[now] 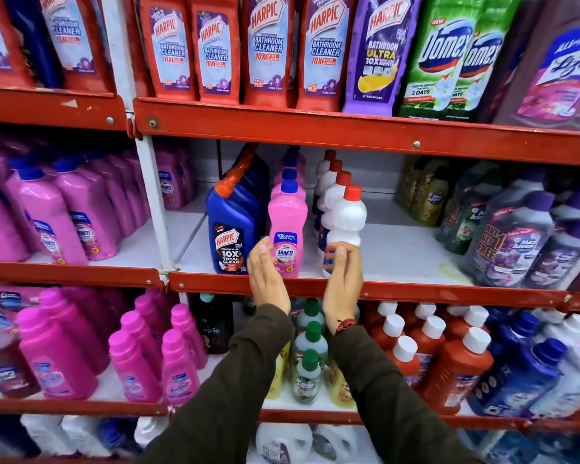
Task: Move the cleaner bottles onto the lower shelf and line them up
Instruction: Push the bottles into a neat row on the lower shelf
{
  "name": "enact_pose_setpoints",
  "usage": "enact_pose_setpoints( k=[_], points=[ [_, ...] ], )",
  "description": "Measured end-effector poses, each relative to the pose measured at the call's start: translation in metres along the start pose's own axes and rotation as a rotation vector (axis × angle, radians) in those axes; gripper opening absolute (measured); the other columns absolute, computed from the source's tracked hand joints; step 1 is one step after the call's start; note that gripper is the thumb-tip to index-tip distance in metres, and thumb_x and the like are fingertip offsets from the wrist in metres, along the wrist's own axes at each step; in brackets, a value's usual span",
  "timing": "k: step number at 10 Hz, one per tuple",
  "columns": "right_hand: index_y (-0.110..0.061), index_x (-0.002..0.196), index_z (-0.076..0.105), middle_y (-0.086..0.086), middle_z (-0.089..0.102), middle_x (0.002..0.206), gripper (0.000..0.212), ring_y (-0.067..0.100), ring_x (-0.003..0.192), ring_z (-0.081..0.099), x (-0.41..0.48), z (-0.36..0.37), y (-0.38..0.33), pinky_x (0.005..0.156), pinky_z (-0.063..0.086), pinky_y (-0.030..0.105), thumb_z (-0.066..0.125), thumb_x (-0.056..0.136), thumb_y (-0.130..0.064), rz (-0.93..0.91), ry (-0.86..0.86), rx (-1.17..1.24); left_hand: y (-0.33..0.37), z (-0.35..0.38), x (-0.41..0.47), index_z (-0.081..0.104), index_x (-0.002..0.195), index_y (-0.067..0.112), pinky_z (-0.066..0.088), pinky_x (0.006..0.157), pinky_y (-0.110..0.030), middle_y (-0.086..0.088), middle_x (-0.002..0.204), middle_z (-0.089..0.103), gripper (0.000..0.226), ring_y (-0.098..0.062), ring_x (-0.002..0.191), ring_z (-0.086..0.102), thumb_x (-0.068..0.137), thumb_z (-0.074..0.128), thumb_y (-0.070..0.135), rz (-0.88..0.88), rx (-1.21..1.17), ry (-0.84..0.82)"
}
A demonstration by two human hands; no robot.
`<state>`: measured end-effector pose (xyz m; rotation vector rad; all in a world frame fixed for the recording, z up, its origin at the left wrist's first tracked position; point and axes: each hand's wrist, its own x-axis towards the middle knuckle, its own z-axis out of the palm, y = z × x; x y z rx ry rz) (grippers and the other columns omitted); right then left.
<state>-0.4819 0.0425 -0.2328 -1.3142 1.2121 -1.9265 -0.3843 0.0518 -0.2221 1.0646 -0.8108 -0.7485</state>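
On the middle shelf point(399, 256) stand three short rows: blue Harpic bottles point(230, 236), pink Shakti bottles point(287, 229) and white red-capped bottles point(345, 219). My left hand point(268, 272) is flat with fingers together, touching the lower left side of the front pink bottle. My right hand point(344, 279) curls around the base of the front white bottle, thumb on its front. Red Harpic bathroom cleaner bottles point(215, 48) line the top shelf.
Purple and green bottles point(516, 239) crowd the right of the middle shelf, with bare white shelf between them and the white row. Pink bottles point(64, 212) fill the left bay. Below are green-capped bottles point(310, 349), red bottles point(456, 360) and pink ones point(131, 356).
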Motion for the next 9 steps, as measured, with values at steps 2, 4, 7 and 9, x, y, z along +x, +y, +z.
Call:
enact_pose_setpoints(
  k=[2,4,7,9],
  points=[
    [-0.024,0.127,0.052,0.003,0.050,0.137,0.050,0.024,0.130,0.051,0.044,-0.035,0.015,0.116,0.040,0.048,0.037,0.095,-0.060,0.207,0.125,-0.030,-0.005,0.034,-0.006,0.046,0.140,0.024,0.035,0.117,-0.042,-0.005,0.149,0.048,0.056,-0.020,0.133,0.048,0.095,0.025,0.049,-0.040,0.077,-0.368],
    [-0.027,0.122,0.063,0.006,0.061,0.138,0.049,0.024,0.130,0.058,0.052,-0.048,0.015,0.103,0.047,0.034,0.026,0.104,-0.055,0.332,-0.083,0.031,-0.009,0.064,0.001,0.032,0.153,0.021,0.023,0.123,-0.046,-0.005,0.159,0.035,0.075,-0.022,0.145,0.034,0.093,0.026,0.067,-0.305,0.122,-0.557],
    [-0.025,0.122,0.059,0.003,0.061,0.129,0.038,0.022,0.122,0.061,0.054,-0.054,0.015,0.091,0.051,0.025,0.030,0.108,-0.044,0.320,-0.118,0.046,-0.030,0.073,0.004,0.045,0.146,0.014,0.038,0.115,-0.043,-0.013,0.145,0.053,0.057,-0.025,0.127,0.053,0.104,0.029,0.048,-0.391,0.034,-0.566],
    [-0.015,0.133,0.056,0.004,0.059,0.134,0.045,0.028,0.133,0.055,0.056,-0.062,0.014,0.102,0.046,0.032,0.027,0.109,-0.040,0.368,-0.170,0.065,-0.021,0.076,-0.001,0.037,0.150,0.013,0.040,0.108,-0.033,-0.009,0.148,0.048,0.061,-0.020,0.127,0.049,0.102,0.030,0.050,-0.328,0.047,-0.562]
  ],
)
